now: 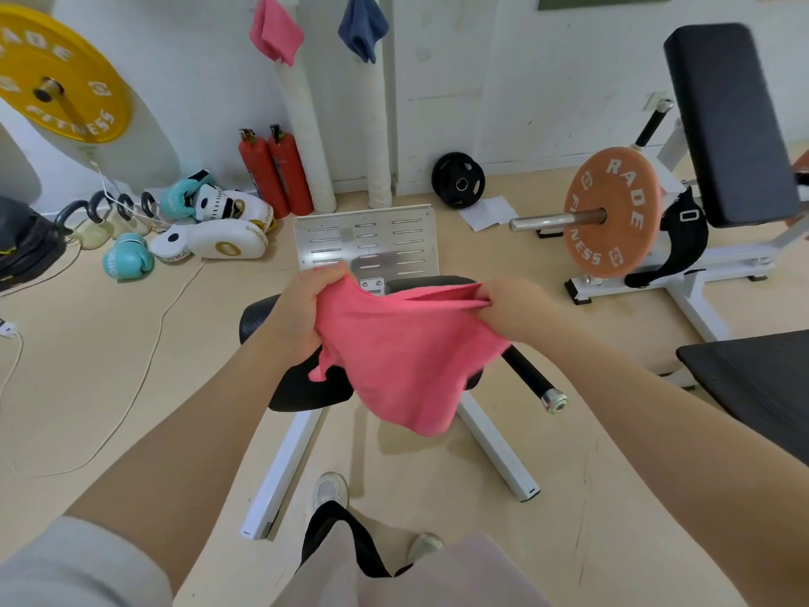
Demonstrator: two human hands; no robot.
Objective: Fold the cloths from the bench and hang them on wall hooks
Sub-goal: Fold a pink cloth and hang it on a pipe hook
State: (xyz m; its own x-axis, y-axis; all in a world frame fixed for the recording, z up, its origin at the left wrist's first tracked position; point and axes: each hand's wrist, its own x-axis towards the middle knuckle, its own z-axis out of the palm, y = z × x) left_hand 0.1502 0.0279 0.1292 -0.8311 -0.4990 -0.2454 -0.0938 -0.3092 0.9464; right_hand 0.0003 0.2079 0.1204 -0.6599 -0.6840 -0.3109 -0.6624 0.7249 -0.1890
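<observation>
2 cloths, pink hanging cloth (276, 30) and blue cloth (363, 26), hang at 12 o'clock; left hand (302, 311) and right hand (510, 306) pinch a 3rd pink cloth (402, 357), folding unfinished.

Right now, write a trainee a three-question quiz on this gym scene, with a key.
1. True or false: both hands grip the pink cloth.
2. How many cloths already hang on the wall?
3. Which hanging cloth is nearer the yellow weight plate: A pink, B blue?

Key:
1. True; left hand and right hand each hold an edge.
2. Two: hanging pink cloth and blue cloth.
3. A.
</observation>
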